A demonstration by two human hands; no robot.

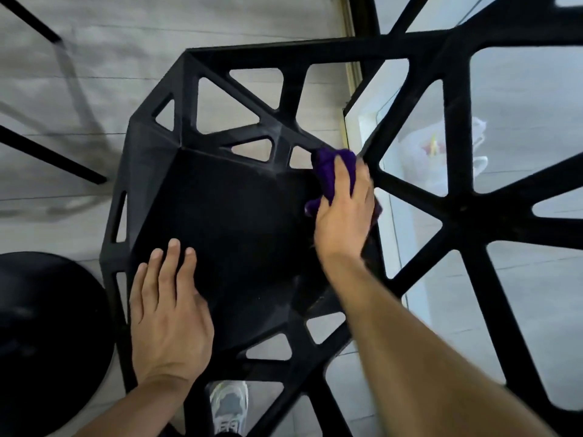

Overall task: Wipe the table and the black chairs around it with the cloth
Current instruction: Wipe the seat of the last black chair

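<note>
Left hand [170,313] flat, right hand [344,219] gripping cloth [325,171]

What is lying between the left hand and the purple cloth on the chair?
In the head view, only the bare black chair seat lies between the left hand and the purple cloth, which the right hand holds.

Black chair [227,216] hemmed on two sides
Its seat's middle is free; a second chair [459,203] crowds its right side, a round black disc [41,335] its near-left corner.
</note>
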